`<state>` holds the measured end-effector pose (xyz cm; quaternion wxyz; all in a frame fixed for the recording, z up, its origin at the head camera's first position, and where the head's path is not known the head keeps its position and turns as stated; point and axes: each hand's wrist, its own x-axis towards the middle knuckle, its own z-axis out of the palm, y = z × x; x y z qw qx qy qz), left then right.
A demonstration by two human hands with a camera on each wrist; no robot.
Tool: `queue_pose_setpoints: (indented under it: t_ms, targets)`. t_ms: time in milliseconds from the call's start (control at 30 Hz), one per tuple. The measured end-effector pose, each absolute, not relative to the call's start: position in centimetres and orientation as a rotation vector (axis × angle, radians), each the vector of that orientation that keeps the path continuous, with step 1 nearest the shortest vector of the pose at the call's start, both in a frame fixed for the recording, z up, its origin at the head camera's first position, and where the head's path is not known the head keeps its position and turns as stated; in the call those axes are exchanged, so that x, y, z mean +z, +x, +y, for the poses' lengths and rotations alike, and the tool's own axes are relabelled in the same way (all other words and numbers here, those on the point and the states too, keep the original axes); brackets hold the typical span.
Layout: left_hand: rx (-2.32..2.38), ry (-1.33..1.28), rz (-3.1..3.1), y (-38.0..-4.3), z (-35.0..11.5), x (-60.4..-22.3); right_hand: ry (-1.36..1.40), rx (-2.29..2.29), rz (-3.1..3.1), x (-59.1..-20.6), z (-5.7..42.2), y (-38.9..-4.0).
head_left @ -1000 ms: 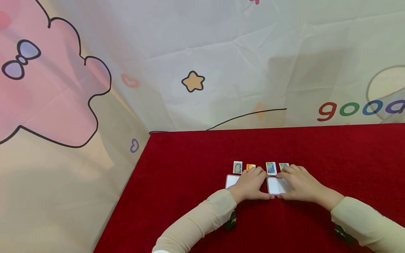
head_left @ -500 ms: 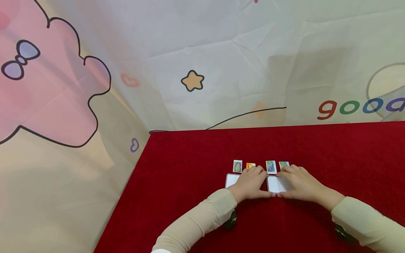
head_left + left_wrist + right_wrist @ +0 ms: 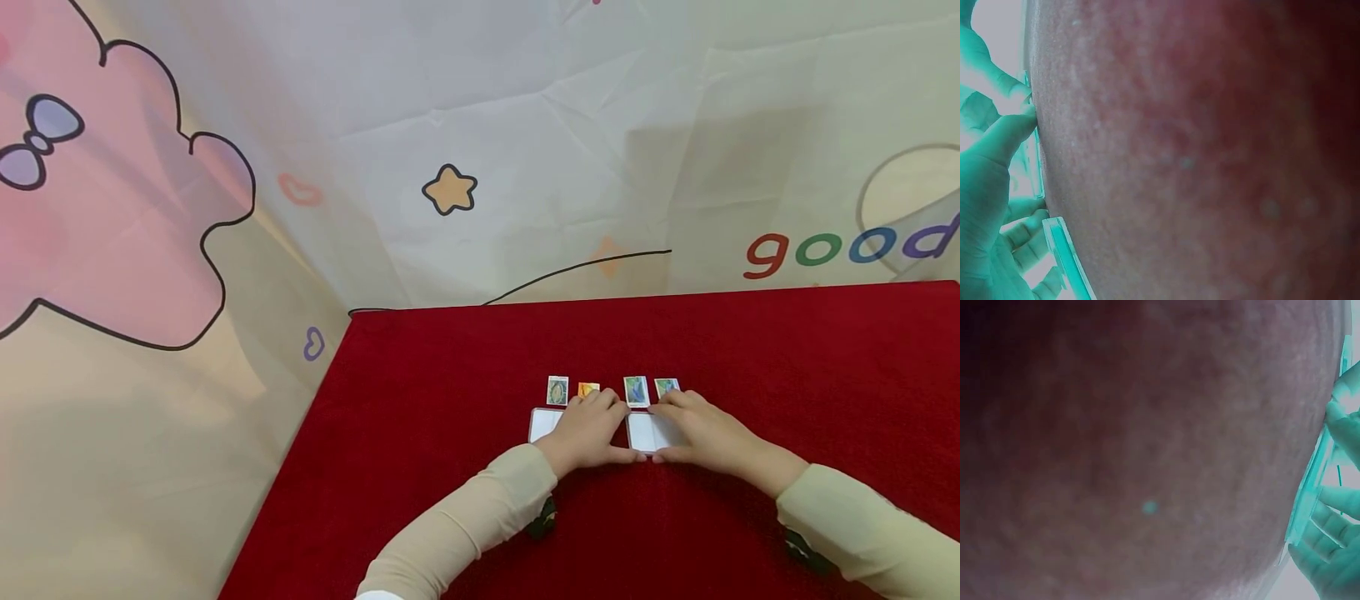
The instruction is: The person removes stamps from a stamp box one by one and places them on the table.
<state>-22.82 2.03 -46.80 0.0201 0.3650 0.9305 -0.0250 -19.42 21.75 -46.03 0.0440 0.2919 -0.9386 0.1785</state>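
In the head view, a flat white rectangular case [image 3: 643, 433] with a clear rim lies on the red cloth. My right hand [image 3: 703, 435] spans its right part, fingers at the far edge and thumb at the near edge. At its left end, my left hand [image 3: 588, 429] holds the same two edges. Both thumbs meet near the middle of the near edge, also in the left wrist view, where my left thumb [image 3: 1013, 134] shows. A second white case [image 3: 545, 423] lies to the left, partly hidden by my left hand. The right wrist view shows the case edge [image 3: 1310, 487] along the fingers.
Small stamp-like picture cards lie in a row behind the cases: a greenish one [image 3: 557, 391], an orange one [image 3: 588, 388], a blue-green one [image 3: 636, 392] and another [image 3: 666, 385] partly covered. The red table [image 3: 420, 375] meets a printed cloth backdrop [image 3: 525, 183].
The head view has shifted slightly, so everything sits a little further left and up. Both hands keep their places on the right-hand case.
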Motion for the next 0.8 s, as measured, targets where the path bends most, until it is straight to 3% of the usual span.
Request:
queue_pose_setpoints:
  t_ms: [800]
  targets:
    - [-0.153,1.142,2.870,-23.7,2.9,-46.7,0.851,0.388,-2.914,-45.7,21.9,-20.0]
